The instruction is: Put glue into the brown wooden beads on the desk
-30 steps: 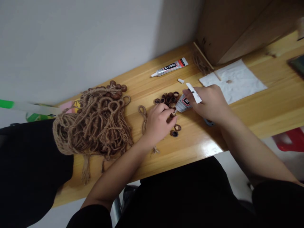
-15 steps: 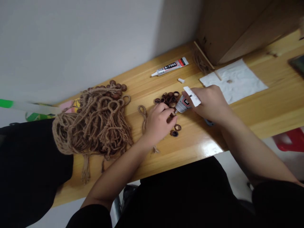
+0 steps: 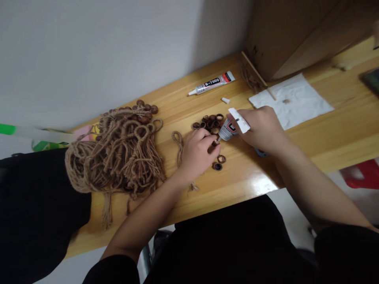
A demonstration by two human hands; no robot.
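My left hand (image 3: 197, 152) pinches a small brown wooden bead (image 3: 216, 142) just above the wooden table (image 3: 325, 130). My right hand (image 3: 260, 128) grips a glue tube (image 3: 232, 127), and its nozzle touches that bead. A cluster of brown ring beads (image 3: 210, 121) lies just behind the tube. Two more beads (image 3: 219, 162) sit in front of my left hand. A short jute cord (image 3: 178, 146) runs under my left wrist.
A big heap of knotted jute cords (image 3: 118, 152) with round beads lies at the left. A second glue tube (image 3: 211, 83) and a small cap (image 3: 225, 100) lie near the wall. A white tissue (image 3: 296, 100) and a cardboard box (image 3: 284, 31) are at the right.
The glue tube's nozzle has shifted slightly left toward the bead. Both hands stay almost where they were.
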